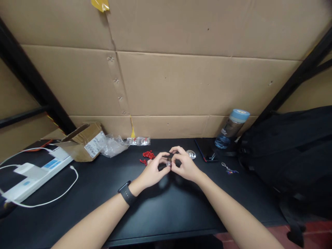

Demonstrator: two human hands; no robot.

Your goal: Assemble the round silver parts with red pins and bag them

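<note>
Red cord [148, 155] lies loose at ten o'clock, disc [192, 154] untouched at two; left hand [155, 170] clamps clear piece [168, 163], can't tell right hand's [186, 166] grip. Looks midway.

Small clear piece [168, 164] at the fingertips, glossy and see-through, faint pinkish tint; held up off the desk [160, 211] between left hand [153, 173] and right hand [185, 166]. Left thumb and fingers close about it; right fingertips meet its near-right edge, grip there unclear. Exact shape and tilt too small to read.

Red cord [148, 155]: loose tangled heap on the desk, just beyond and left of the left hand; a short stretch strays toward the left.

Clear disc [191, 154]: round, shiny, lying on the desk just beyond the right hand's knuckles, slightly right.
</note>
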